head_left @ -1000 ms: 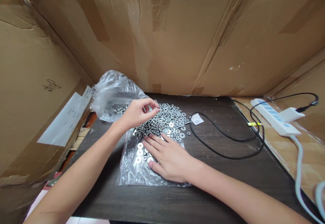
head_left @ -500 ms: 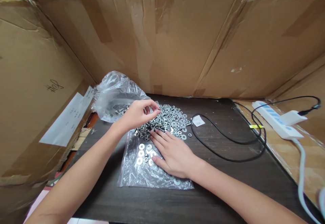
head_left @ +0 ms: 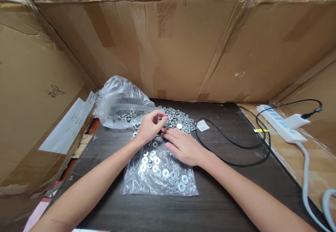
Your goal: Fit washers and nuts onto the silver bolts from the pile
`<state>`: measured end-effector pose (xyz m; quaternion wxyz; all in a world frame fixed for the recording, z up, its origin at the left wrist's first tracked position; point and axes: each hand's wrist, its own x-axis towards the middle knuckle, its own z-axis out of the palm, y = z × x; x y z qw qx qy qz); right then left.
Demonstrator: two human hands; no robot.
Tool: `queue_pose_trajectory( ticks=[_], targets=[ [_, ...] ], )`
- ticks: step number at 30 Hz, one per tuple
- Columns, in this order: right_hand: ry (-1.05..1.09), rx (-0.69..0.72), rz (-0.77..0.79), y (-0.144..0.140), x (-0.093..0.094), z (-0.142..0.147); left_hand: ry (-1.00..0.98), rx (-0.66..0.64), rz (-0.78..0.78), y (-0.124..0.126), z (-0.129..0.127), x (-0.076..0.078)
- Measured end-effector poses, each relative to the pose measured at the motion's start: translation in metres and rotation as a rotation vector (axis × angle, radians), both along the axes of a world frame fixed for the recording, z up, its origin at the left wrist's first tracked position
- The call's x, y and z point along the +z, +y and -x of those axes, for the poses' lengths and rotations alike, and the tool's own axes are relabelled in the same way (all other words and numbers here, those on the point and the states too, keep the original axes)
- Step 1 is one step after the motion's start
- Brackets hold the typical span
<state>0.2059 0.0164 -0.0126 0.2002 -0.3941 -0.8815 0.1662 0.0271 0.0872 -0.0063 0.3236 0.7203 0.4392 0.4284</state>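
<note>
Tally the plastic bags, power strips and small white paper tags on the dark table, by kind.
Clear plastic bags: 2, a crumpled bag and a flat zip bag
White power strip: 1
Small white paper tag: 1
Total: 4

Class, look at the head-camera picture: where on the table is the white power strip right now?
The white power strip lies at the far right of the head view, on cardboard beside the dark table, just beyond the looped black cable.

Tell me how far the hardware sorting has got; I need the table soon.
Some washers already lie apart on the flat bag. The left hand pinches a small piece by the pile; the right hand lies flat beside it. Most of the pile is unsorted, and more hardware sits in the crumpled bag.
</note>
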Motion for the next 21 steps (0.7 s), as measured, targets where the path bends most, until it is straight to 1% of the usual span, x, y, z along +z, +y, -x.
queue_pose_trajectory(
  ticks=[2, 4, 6, 7, 10, 12, 14, 18, 21],
  targets=[
    [0.196, -0.105, -0.051, 0.003, -0.001, -0.004, -0.05, -0.025, 0.029, -0.001, -0.002, -0.004],
    [0.348, -0.271, -0.132, 0.007, -0.005, -0.007, -0.083, -0.073, 0.067, -0.003, -0.005, -0.005],
    [0.425, -0.397, -0.184, 0.011, -0.01, -0.009, -0.107, -0.133, 0.128, -0.007, -0.008, -0.005],
    [0.444, -0.421, -0.19, 0.012, -0.012, -0.01, -0.123, -0.161, 0.166, -0.01, -0.01, -0.005],
    [0.46, -0.381, -0.178, 0.015, -0.016, -0.011, -0.193, -0.215, 0.271, -0.02, -0.015, -0.004],
    [0.455, -0.329, -0.179, 0.014, -0.017, -0.011, -0.231, -0.221, 0.3, -0.026, -0.018, -0.005],
    [0.456, -0.295, -0.187, 0.013, -0.016, -0.01, -0.251, -0.218, 0.298, -0.03, -0.019, -0.006],
    [0.46, -0.275, -0.18, 0.01, -0.016, -0.009, -0.262, -0.211, 0.278, -0.035, -0.02, -0.009],
    [0.468, -0.268, -0.154, 0.009, -0.016, -0.01, -0.228, -0.223, 0.225, -0.036, -0.018, -0.009]
  ],
)
